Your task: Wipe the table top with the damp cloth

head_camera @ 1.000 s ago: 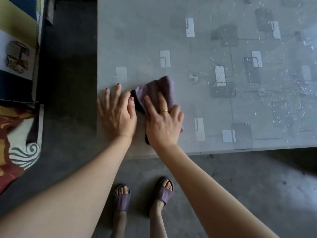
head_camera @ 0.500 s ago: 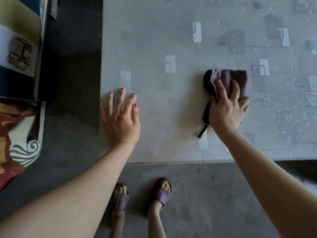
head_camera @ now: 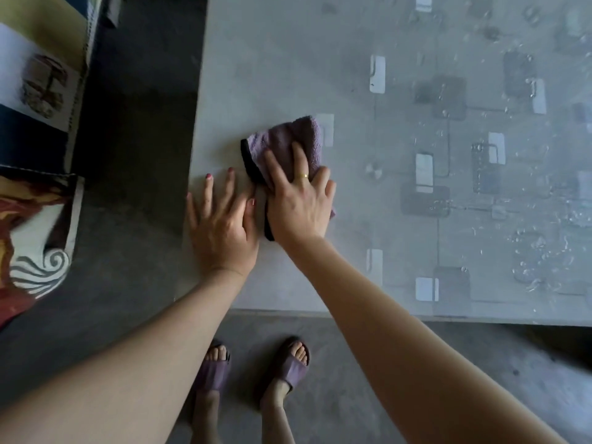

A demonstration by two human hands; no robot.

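Right hand (head_camera: 299, 206), fingers spread flat, presses the cloth (head_camera: 285, 145) onto the table (head_camera: 288, 59) to wipe, while the left hand (head_camera: 221, 225), flat at its nine o'clock, braces.

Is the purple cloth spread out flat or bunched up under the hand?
Bunched. The cloth sits as a folded wad, its black edge curled along the left, under the right hand pressing it flat-fingered.
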